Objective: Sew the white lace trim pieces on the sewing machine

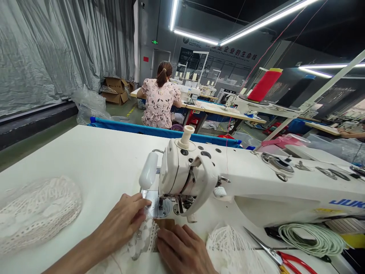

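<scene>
My left hand is at the front of the sewing machine's metal needle plate, thumb and forefinger closed on the upper end of a white lace trim. Curled fingers of my right hand press on the trim's right edge and a brown piece under it, whose material I cannot make out. The lace lies just in front of the presser foot of the white sewing machine. Its lower part runs down toward my left forearm.
Bundled lace lies at the left of the white table. Fringed lace, red-handled scissors and a coil of pale green cord lie at right. Beyond a blue cloth edge, a person sits at another machine.
</scene>
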`<state>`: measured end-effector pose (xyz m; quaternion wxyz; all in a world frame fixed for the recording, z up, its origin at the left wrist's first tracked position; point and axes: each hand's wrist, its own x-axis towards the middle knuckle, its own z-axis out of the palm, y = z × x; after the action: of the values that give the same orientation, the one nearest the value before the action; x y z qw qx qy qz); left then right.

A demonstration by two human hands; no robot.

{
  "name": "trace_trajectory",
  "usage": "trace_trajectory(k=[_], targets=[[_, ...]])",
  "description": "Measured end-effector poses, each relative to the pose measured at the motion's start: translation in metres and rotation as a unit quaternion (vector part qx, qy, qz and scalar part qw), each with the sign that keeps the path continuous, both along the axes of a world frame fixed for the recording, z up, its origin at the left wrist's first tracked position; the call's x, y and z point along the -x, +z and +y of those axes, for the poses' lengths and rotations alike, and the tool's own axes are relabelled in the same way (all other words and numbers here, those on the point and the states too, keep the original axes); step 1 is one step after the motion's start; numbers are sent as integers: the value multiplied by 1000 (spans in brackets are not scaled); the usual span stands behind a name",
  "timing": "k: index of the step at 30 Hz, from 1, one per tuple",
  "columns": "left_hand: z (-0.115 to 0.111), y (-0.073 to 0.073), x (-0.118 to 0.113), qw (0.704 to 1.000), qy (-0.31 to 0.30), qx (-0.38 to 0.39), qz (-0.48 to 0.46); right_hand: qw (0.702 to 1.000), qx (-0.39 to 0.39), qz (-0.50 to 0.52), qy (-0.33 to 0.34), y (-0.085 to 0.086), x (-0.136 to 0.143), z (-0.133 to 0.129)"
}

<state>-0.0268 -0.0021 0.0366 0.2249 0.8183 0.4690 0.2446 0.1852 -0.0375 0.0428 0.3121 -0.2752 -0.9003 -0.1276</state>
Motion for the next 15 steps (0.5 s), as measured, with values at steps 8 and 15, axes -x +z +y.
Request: trace_trajectory(k=[8,15], targets=[[0,11,-1,997,13,78,10,999,40,16,-2,-2,-1,-1],[1,8,-1,998,6,59,13,999,33,12,2,-2,0,-1]])
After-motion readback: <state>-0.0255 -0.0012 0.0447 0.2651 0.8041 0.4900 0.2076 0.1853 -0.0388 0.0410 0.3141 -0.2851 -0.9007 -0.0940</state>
